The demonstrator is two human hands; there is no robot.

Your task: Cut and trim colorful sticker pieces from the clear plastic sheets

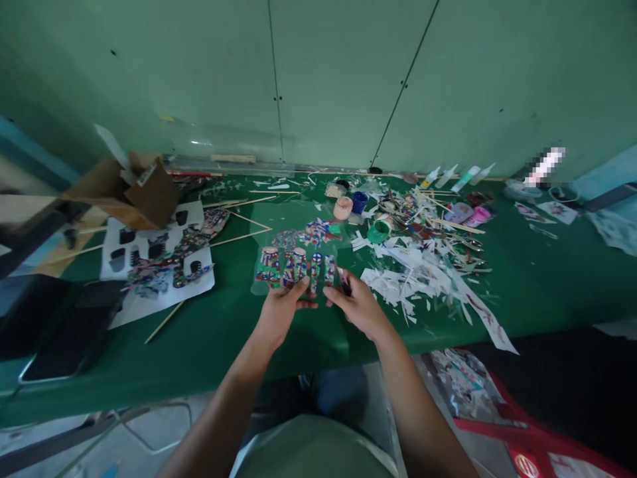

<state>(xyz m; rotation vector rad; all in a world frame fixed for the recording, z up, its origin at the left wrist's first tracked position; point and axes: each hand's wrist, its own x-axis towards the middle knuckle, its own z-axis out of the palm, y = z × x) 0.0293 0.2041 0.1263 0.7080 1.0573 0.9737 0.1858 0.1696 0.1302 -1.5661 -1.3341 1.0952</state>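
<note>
Ideally, I'd keep the pieces (316,267) level and touch them lightly, my left hand (283,311) and right hand (359,307) half curled at their near ends over the worktop (233,322), whether pinching any I cannot tell.

From our left hand (281,309), we have bare green tabletop (226,328) to pass over leftward, up to a wooden stick (164,322) and the white sheet (130,311). Just beside our right hand (360,308), white paper scraps (395,287) block the way rightward; past them the tabletop opens again. Ahead, the blue jar (359,202) stands in our way, then the green wall (328,86).
</note>
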